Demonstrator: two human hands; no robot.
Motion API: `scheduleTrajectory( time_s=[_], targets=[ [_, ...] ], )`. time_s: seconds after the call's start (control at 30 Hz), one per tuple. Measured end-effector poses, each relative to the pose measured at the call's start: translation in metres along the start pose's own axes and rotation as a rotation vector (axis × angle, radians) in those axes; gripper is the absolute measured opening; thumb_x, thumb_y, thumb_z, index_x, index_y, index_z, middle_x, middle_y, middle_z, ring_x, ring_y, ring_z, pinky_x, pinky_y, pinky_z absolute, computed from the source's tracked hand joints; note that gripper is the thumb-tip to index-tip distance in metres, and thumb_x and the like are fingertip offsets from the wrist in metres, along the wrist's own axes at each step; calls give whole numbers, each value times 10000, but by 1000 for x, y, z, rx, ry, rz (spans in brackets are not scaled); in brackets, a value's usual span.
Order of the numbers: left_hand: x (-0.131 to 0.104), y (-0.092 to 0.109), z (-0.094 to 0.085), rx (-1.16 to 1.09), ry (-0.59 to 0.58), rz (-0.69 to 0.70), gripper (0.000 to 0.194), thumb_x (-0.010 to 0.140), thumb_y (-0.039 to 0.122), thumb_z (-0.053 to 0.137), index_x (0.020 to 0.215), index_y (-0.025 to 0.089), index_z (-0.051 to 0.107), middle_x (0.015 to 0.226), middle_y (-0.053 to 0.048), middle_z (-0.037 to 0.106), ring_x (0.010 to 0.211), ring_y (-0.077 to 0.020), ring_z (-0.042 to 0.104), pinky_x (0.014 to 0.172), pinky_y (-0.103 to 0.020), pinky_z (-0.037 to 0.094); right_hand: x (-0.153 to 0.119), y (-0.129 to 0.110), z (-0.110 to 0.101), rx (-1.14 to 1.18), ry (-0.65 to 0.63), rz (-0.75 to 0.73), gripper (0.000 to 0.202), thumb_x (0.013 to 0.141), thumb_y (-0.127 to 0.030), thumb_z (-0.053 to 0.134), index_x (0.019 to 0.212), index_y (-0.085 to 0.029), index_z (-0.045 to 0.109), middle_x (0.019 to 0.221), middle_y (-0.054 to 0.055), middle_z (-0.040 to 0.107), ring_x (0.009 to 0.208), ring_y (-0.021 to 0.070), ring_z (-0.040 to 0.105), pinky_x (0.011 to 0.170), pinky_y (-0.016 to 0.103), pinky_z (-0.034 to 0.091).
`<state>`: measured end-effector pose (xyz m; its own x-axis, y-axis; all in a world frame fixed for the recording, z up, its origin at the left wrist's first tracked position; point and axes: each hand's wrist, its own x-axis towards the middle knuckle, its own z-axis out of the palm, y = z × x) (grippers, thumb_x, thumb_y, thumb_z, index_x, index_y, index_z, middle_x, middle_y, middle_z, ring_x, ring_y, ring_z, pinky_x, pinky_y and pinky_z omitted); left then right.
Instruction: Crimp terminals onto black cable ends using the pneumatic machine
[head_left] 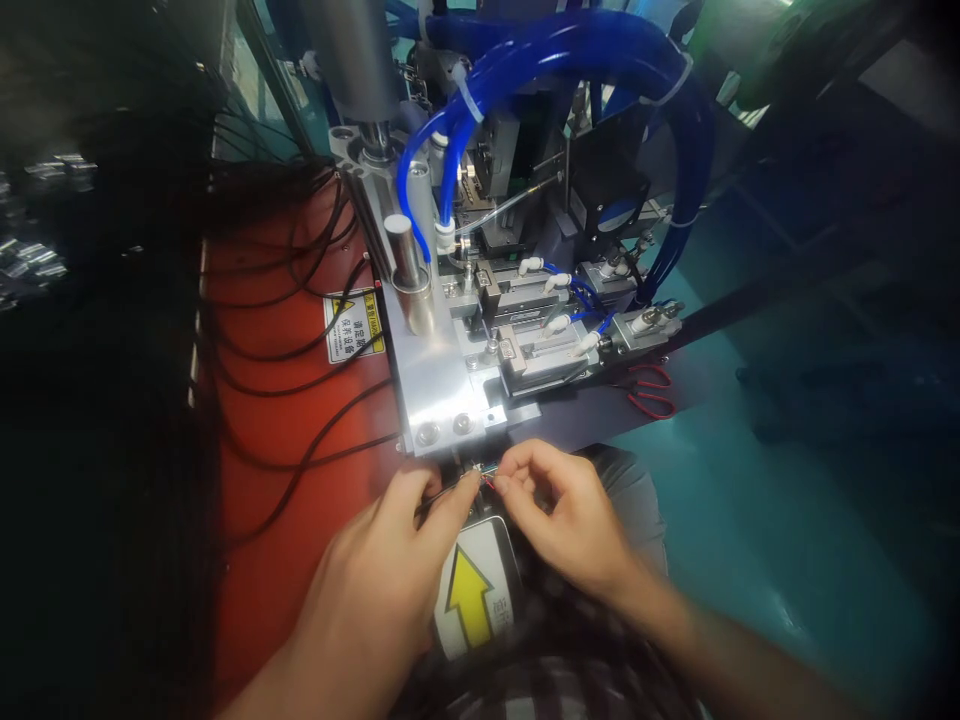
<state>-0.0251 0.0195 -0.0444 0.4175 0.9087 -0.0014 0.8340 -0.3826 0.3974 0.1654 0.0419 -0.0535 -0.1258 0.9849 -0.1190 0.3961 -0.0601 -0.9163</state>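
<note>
My left hand (pixel 386 555) is closed at the front edge of a metal machine (pixel 442 385), thumb and forefinger pinching a thin dark cable. Fine wire ends (pixel 489 479), some of them red, show between the two hands. On the other side, my right hand (pixel 562 515) pinches these wire ends between thumb and fingertips. Both sets of fingertips almost meet just in front of the machine's slot. Beneath them lies a white plate with a yellow arrow (pixel 470 595). The exact tips of the wires are too small to make out.
Black cables (pixel 300 465) loop across the red surface (pixel 259 415) at left, near a warning label (pixel 354 327). Thick blue air hoses (pixel 577 35) arch over pneumatic cylinders (pixel 551 355). Red-handled scissors (pixel 651 392) lie to the right of the machine.
</note>
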Motion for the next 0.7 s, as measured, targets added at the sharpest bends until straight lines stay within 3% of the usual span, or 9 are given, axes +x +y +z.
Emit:
scheduleTrajectory(
  time_s=[0.3,0.43,0.7],
  targets=[
    [-1,-4,4,79,22,62,589,821,67,400,1360,288,479,1092,-96,577,770,-218,635,578,-291,520,11,-8,-3,268,-80,258,165,823,-289,580,738,-148,588,598,-45,445,547,97,378,510,226,345],
    [-2,-6,9,78,75,69,588,819,67,389,1355,293,470,1084,-90,570,750,-201,625,557,-273,509,11,-7,-2,267,-93,245,163,828,-281,573,730,-151,573,596,-44,443,553,101,383,511,227,349],
    [0,-1,-3,100,-34,53,636,786,44,448,1370,299,440,1104,-81,562,803,-199,624,630,-273,524,10,-4,0,181,-86,151,142,874,-240,549,750,-171,561,633,-32,496,578,110,431,537,231,370]
  ],
)
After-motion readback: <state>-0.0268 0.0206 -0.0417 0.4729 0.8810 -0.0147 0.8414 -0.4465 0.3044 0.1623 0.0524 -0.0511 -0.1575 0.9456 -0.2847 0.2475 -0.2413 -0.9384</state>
